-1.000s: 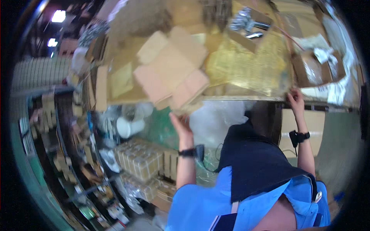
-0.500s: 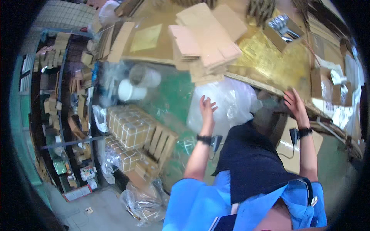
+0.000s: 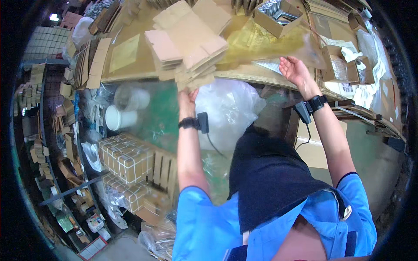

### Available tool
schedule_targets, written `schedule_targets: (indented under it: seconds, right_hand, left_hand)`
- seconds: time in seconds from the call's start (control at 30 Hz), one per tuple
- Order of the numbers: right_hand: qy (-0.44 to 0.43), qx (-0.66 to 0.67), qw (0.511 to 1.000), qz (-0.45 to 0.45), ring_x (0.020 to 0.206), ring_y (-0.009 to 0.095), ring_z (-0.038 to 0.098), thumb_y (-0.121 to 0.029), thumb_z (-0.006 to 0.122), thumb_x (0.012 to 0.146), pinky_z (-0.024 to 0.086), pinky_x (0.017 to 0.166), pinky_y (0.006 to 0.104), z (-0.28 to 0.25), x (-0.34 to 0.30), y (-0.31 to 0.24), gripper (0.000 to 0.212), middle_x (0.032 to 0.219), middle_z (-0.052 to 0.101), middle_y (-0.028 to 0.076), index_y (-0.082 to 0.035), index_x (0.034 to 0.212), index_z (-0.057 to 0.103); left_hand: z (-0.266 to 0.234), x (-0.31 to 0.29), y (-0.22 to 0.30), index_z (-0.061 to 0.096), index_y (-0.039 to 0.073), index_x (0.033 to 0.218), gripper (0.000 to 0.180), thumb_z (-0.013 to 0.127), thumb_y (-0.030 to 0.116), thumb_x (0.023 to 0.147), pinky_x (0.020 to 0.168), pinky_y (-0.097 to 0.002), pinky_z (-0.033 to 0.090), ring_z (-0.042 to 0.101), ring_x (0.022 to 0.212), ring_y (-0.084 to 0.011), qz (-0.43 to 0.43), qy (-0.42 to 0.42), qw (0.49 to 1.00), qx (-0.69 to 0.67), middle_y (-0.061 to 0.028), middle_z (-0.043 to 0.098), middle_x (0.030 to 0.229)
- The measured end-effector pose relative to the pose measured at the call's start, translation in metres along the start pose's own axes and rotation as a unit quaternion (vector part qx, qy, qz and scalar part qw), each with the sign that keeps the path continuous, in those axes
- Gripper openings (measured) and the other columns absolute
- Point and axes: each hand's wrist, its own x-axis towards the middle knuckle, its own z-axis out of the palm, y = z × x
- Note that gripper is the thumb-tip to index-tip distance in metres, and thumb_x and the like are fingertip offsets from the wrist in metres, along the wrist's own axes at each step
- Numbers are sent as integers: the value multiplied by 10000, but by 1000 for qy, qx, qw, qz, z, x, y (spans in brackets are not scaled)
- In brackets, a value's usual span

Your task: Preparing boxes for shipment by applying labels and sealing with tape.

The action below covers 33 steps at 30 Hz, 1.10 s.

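A stack of flat cardboard pieces lies on the workbench, its near end jutting past the bench edge. My left hand is at that jutting end. Its fingers are partly hidden there, so whether they grip the cardboard I cannot tell. My right hand is raised over the bench edge to the right, holding nothing, fingers loosely curved and apart. A white paper sheet lies beside it. Below the bench edge, between my arms, bulges a large clear plastic bag.
An open carton of silvery metal parts stands far on the bench. Another carton holds clear wrapping at the right. Strapped boxes sit on the floor left, near a white bucket and loaded shelves.
My left hand has moved left and away from me to the cardboard stack's near end. My right hand has turned and shifted left over the bench edge. The view has swung to the right.
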Motion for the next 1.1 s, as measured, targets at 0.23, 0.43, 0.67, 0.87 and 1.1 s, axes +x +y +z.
schedule_targets:
  seconds: [0.23,0.43,0.67,0.87,1.1]
  right_hand:
    - [-42,91,994,37,953,286,610,-122,301,974,517,843,385,45,5,-37,336,1080,604,207,107,1184,429]
    - [-123,167,974,91,1008,275,601,-120,268,986,500,888,380,77,19,-57,358,1137,590,195,99,1209,443]
    - [-183,186,959,113,1070,285,573,-81,280,982,477,927,381,79,28,-86,343,1166,568,205,78,1232,452]
    - [-183,211,953,116,1059,274,571,-106,275,987,473,922,371,89,15,-74,348,1147,573,194,79,1226,448]
    - [-188,225,944,150,1014,261,587,-128,319,982,464,904,370,76,5,-76,338,1106,594,177,74,1184,498]
  left_hand:
    - [14,35,42,357,-102,1214,338,420,-68,884,785,-460,591,542,993,-330,41,8,999,-2,-210,441,1196]
    - [5,68,83,453,-82,1135,253,457,-40,886,831,-446,568,551,934,-277,73,37,996,36,-178,500,1094]
    - [22,39,52,426,-25,1198,337,482,185,941,805,-387,538,563,939,-294,111,131,985,-25,-153,516,1079]
    - [21,10,-11,563,-12,1093,292,530,224,924,871,-324,451,557,1043,-230,350,7,837,420,-112,586,1035]
    - [99,25,9,518,-112,1039,251,498,79,877,1023,-419,400,511,1107,-312,101,-84,991,-15,-213,544,1133]
